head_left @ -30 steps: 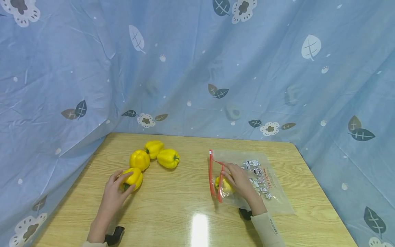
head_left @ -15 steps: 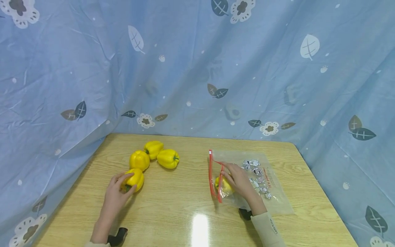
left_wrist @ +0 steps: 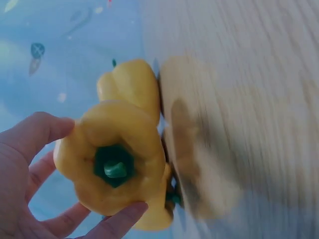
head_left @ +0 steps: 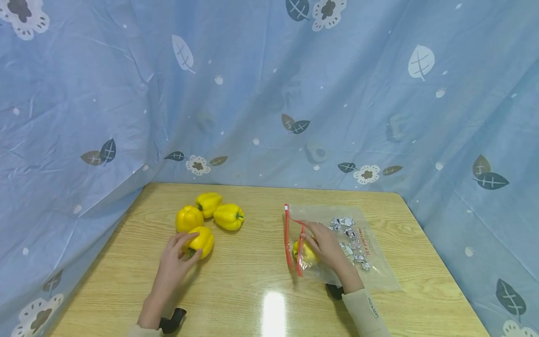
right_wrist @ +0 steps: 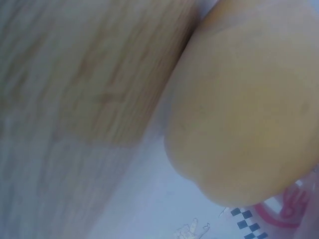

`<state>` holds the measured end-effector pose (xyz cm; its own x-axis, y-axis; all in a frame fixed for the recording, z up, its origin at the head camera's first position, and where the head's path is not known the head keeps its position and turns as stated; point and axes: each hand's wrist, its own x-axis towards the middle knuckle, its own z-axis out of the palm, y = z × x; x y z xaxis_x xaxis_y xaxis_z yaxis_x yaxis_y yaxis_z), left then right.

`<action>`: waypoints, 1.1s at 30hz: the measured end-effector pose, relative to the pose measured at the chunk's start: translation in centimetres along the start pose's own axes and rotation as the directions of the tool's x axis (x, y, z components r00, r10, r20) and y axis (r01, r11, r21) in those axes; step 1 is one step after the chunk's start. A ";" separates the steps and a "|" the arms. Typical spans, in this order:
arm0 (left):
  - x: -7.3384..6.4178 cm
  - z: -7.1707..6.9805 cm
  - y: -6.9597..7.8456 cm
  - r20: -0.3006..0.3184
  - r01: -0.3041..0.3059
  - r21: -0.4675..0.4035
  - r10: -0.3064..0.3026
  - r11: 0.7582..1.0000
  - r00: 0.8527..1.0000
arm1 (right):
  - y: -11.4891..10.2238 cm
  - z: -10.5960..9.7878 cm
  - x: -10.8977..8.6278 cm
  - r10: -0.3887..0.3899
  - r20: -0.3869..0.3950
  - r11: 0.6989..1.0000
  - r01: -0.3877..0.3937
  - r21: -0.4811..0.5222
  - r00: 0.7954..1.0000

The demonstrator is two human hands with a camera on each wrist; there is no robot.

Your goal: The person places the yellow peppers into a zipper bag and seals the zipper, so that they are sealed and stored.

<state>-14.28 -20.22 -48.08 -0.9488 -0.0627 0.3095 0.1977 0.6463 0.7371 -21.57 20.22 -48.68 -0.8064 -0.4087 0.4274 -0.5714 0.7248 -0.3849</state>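
Observation:
My left hand grips a yellow bell pepper, its fingers and thumb spread round the sides. In the left wrist view the green stem end of this bell pepper faces the camera. Over on the right, my right hand pinches the red upper edge of a clear zip bag, and the bag's mouth gapes to the left. One yellow bell pepper lies inside, just behind the mouth. That bagged bell pepper fills much of the right wrist view, where the right fingers are out of sight.
Three more yellow peppers sit close together at the back left: one bell pepper beside the left fingers, another bell pepper behind it, and a third bell pepper to the right. A blue patterned curtain borders the wooden table.
My left hand has moved right and slightly away from me, carrying the bell pepper with it. The right hand and the bag have stayed in place.

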 end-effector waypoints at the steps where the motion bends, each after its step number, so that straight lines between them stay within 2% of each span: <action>1: 0.1 0.2 0.2 0.004 -0.007 -0.006 0.007 1.000 1.000 | 0.0 0.0 0.0 -0.002 -0.002 1.000 0.002 0.002 1.000; 10: 0.7 2.7 2.0 0.047 -0.088 -0.041 0.090 0.995 0.995 | 0.0 0.0 0.0 -0.009 -0.009 1.000 0.009 0.004 1.000; 18: 1.2 5.2 3.9 0.099 -0.142 -0.037 0.145 0.989 0.984 | -0.1 0.0 0.0 -0.007 -0.009 1.000 0.007 0.010 1.000; 25: 1.2 7.4 5.4 0.164 -0.175 -0.077 0.186 0.982 0.969 | -0.1 -0.1 0.1 -0.009 -0.012 1.000 0.009 0.004 1.000; 33: 1.3 9.0 6.8 0.238 -0.207 -0.092 0.224 0.974 0.945 | -0.1 -0.1 0.1 -0.008 -0.009 1.000 0.008 0.004 1.000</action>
<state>-16.38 -9.05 -48.12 -0.9111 0.2661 0.3147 0.4120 0.5725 0.7089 -21.58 20.18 -48.54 -0.8007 -0.4094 0.4374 -0.5780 0.7197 -0.3845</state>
